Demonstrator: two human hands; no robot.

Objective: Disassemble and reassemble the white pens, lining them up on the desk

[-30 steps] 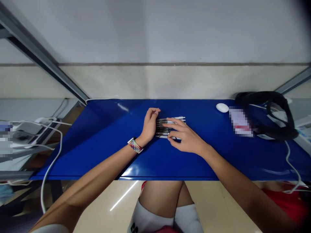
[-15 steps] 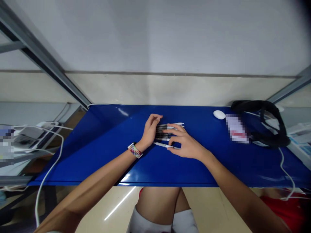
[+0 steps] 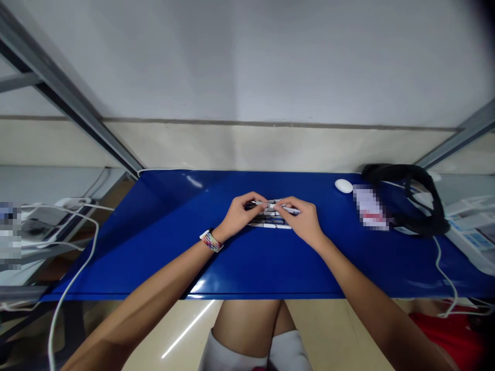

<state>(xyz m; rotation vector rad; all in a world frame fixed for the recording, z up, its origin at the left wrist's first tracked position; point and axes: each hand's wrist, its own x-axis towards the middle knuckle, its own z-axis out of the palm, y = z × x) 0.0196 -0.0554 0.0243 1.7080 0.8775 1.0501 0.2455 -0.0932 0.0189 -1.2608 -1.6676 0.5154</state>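
Several slim white-and-dark pens (image 3: 269,225) lie side by side on the blue table (image 3: 154,247), pointing left to right. Over the far part of this row, one white pen (image 3: 271,206) is pinched at both ends. My left hand (image 3: 240,214) has thumb and forefinger closed on its left part. On the right part of the same pen, my right hand (image 3: 305,219) is closed in a pinch. Fingers partly cover the pens beneath, so their full length is hidden. A colourful woven watch band (image 3: 212,241) circles my left wrist.
On the table's right stand a white mouse-like oval object (image 3: 344,186), a blurred pale packet (image 3: 370,207) and a black headset-like strap (image 3: 436,206). White cables (image 3: 444,278) hang at both sides. Metal posts (image 3: 112,139) flank the table; a wall rises behind.
My right hand has left the nearest pen and gone to the far side of the row. My left hand has turned inward, and both now pinch one pen. The view has shifted slightly.
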